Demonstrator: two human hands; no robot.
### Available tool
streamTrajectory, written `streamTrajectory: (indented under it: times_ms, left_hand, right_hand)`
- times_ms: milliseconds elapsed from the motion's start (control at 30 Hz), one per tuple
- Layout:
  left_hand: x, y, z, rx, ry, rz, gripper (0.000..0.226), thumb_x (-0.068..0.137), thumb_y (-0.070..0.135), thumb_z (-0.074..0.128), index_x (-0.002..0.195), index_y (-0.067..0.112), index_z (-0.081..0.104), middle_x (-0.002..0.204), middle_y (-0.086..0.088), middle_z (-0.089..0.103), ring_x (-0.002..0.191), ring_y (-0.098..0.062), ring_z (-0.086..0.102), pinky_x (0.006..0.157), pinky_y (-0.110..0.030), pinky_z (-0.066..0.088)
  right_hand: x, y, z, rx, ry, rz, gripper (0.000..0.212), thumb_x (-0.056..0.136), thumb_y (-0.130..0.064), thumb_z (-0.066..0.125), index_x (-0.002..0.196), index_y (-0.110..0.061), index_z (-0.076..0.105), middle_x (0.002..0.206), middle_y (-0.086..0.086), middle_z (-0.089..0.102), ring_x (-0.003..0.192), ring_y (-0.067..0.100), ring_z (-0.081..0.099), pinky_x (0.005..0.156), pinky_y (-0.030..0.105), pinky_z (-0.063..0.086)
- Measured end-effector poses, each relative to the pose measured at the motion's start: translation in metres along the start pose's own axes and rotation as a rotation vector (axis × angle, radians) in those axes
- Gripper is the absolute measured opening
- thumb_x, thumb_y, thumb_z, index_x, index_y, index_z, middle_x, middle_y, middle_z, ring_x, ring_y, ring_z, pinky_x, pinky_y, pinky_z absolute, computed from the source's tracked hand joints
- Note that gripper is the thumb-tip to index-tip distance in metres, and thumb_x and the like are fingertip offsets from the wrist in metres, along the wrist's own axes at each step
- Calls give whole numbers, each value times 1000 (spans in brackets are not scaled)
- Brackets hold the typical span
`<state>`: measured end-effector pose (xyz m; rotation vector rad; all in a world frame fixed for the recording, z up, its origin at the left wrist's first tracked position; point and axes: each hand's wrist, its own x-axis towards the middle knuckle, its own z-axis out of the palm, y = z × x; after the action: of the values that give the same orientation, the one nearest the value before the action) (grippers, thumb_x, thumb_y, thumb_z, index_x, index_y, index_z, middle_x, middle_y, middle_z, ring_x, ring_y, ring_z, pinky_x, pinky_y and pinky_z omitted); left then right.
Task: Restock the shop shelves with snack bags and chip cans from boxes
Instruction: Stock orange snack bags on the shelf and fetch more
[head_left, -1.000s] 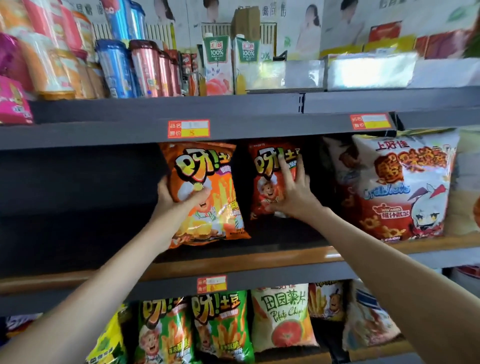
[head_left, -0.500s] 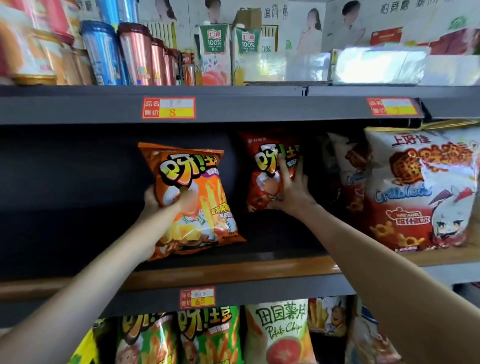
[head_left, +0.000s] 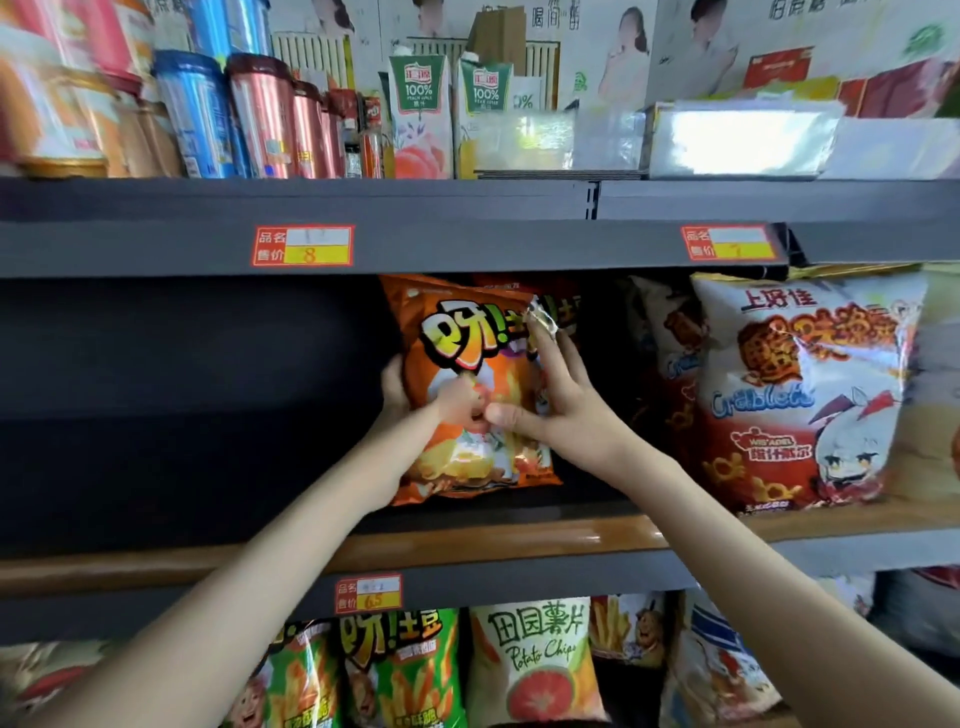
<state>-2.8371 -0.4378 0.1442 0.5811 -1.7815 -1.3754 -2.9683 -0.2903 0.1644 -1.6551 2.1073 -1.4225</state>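
Observation:
An orange snack bag (head_left: 457, 338) stands on the dark middle shelf (head_left: 467, 545), right in front of a red bag (head_left: 524, 285) of which only the top edge shows. My left hand (head_left: 415, 395) grips the orange bag's left side, thumb across its front. My right hand (head_left: 550, 400) lies on the bag's right side with fingers stretched up along its edge and thumb pressing the front. A big white and red Crablets bag (head_left: 795, 384) stands to the right.
The middle shelf's left half is dark and holds nothing I can see. Chip cans (head_left: 260, 114) and juice cartons (head_left: 421, 114) line the top shelf. Green snack bags (head_left: 400, 670) and a potato chip bag (head_left: 535, 660) fill the shelf below.
My left hand carried the orange bag to the right, in front of the red bag. My right hand left the red bag and now rests on the orange one.

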Motion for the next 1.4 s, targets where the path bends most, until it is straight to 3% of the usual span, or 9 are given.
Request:
streamTrajectory:
  times_ms: [100,200,367,467,567,1000,1133,1300,1400]
  left_hand:
    - [-30,18,22,-164,-322,-104,78,73,64,63,140,46,27,129,13,51,111,-5,58,89,-33,54]
    - [-34,22,19,-66,-485,-196,71,68,85,49,132,65,25,151,17,32,133,-13,43,107,-50,41]
    - [-29,16,-14,680,-324,-77,62,95,62,39,148,54,8,161,-2,20,147,-22,23,117,-40,24]
    - [-30,12,-35,1144,-350,-169,80,93,57,51,149,52,-6,163,-9,-1,149,-35,8,118,-50,21]
    - [-34,12,-46,1284,-331,-186,85,91,59,53,151,47,-6,163,-6,-7,147,-39,8,117,-52,20]
    - [-50,20,-58,1120,-208,-91,66,97,46,51,153,36,18,162,-9,12,146,-32,22,110,-45,34]
    - [-73,32,-60,1080,-112,39,51,100,38,48,148,29,34,151,-9,35,131,-33,44,97,-40,44]
    - [-145,33,-68,819,66,223,41,97,24,54,136,14,51,131,-7,53,119,-26,50,95,-39,44]
    - [-206,14,-77,726,97,181,40,96,23,56,134,13,52,128,-6,54,119,-20,47,97,-31,40]
  right_hand:
    - [-17,-1,5,-19,-46,47,128,56,-65,76,145,-52,-14,159,2,-22,146,17,-19,120,44,9]
    - [-14,6,8,-50,86,46,132,62,-47,86,149,-43,-13,160,9,-14,148,25,-10,118,53,15]
    - [-20,15,17,-469,250,16,125,67,-50,79,148,-42,-16,160,7,-10,138,45,21,103,59,34]
    - [-7,20,17,-592,287,83,123,71,-53,76,150,-37,-17,159,9,-15,137,44,19,98,60,37]
    - [13,19,18,-671,250,152,125,71,-56,76,149,-36,-19,158,8,-20,140,41,13,97,63,40]
    - [19,10,42,-614,297,372,125,73,-57,74,147,-35,-25,157,12,-23,142,37,10,96,64,40]
    - [3,-6,39,-633,261,387,121,74,-58,71,149,-34,-21,159,9,-21,146,36,-5,105,69,24]
    - [-50,-52,52,-453,358,61,101,81,-22,70,154,-15,1,160,20,4,145,39,9,111,49,19]
    - [-111,-78,83,-272,336,-71,88,82,-7,65,152,-4,11,156,17,20,143,30,18,111,30,11]
